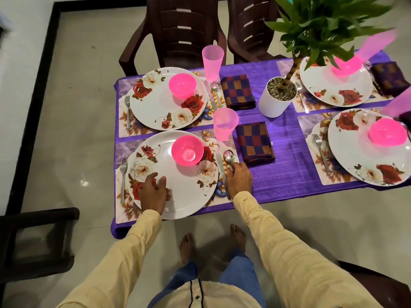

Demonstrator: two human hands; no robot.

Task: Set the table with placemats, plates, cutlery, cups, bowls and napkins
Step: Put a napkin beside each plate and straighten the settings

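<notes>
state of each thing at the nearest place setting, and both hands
left hand: resting on the plate, holding nothing
right hand: holding the spoon handle
plate: flat on its placemat
bowl: upright, empty, on the plate
cup: upright beside the napkin
spoon: lying face up beside the knife
napkin: folded, flat
fork: lying left of the plate

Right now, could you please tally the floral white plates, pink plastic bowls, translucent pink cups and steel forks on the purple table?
Floral white plates: 4
Pink plastic bowls: 4
Translucent pink cups: 4, two blurred at the right
Steel forks: 4
Total: 16
</notes>
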